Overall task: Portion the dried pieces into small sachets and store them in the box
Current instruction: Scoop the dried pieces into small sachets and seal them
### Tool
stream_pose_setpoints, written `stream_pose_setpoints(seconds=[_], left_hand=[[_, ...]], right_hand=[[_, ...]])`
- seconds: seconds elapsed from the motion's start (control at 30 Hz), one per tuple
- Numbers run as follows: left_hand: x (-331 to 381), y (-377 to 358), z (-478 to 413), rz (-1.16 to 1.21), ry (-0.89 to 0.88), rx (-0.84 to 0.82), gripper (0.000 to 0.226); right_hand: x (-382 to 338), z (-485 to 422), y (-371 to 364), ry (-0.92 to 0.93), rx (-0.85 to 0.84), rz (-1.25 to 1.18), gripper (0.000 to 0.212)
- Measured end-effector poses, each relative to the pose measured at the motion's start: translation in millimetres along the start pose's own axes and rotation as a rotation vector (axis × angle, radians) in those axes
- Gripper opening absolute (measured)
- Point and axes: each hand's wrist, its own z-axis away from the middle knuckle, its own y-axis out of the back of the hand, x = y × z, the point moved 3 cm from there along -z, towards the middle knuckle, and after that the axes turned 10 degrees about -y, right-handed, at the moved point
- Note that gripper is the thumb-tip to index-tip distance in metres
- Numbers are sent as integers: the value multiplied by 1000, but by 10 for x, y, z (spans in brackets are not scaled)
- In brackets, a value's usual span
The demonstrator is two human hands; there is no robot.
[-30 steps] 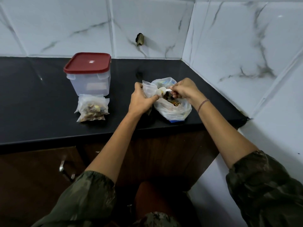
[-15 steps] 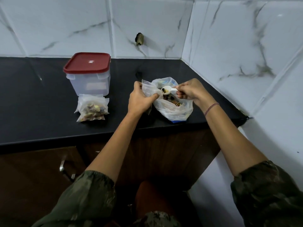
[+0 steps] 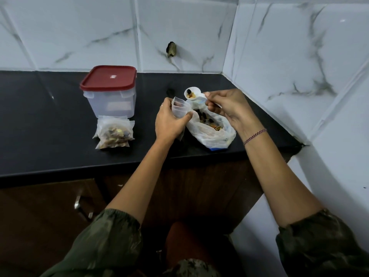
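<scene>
My left hand (image 3: 169, 122) grips a small clear sachet (image 3: 179, 108) with its mouth held open, pointing up and right. My right hand (image 3: 227, 108) pinches the handle of a white plastic spoon (image 3: 192, 93) loaded with dark and yellow dried pieces, its bowl just above the sachet's mouth. Below both hands lies a large white plastic bag (image 3: 211, 132), open, with dried pieces inside. Filled sachets (image 3: 113, 134) lie stacked in front of a clear box with a red lid (image 3: 109, 90), which is closed.
Everything sits on a black countertop (image 3: 50, 126) that ends at a marble-tiled corner wall on the right (image 3: 289, 66). A dark hole (image 3: 171, 49) marks the back wall. Brown cabinet doors with a metal handle (image 3: 79, 206) are below the counter edge.
My right hand has lifted the loaded spoon out of the big bag and up to the sachet's mouth. My left hand has turned the sachet so its opening shows.
</scene>
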Motion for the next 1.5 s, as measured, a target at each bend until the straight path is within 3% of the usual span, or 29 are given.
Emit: stream_pose_setpoints(seconds=[0.17, 0.37, 0.53, 0.63, 0.77, 0.87, 1.0, 1.13, 1.27, 1.4, 1.5], left_hand=[[33, 19, 24, 63, -1, 13, 41], [10, 5, 21, 134, 14, 10, 38], [-3, 3, 15, 146, 9, 24, 36], [-3, 1, 23, 156, 1, 15, 39], [21, 15, 32, 164, 11, 10, 37], [36, 22, 32, 155, 6, 9, 36], [37, 26, 33, 167, -8, 9, 37], [13, 12, 28, 193, 8, 3, 40], [12, 12, 22, 189, -17, 9, 39], [23, 14, 24, 170, -19, -2, 40], [18, 4, 28, 199, -17, -19, 39]], right_hand=[[26, 83, -188, 155, 69, 241, 7], [88, 232, -358, 549, 222, 657, 13], [166, 289, -380, 800, 222, 741, 11], [195, 255, -348, 776, 231, 686, 11], [176, 193, -260, 459, 190, 393, 12], [171, 196, -242, 395, 158, 426, 14], [179, 235, -237, 464, 195, 648, 17], [173, 286, -254, 754, 332, 743, 16], [255, 277, -285, 948, 324, 839, 12], [276, 262, -283, 1011, 264, 843, 10], [242, 216, -246, 841, 256, 641, 11]])
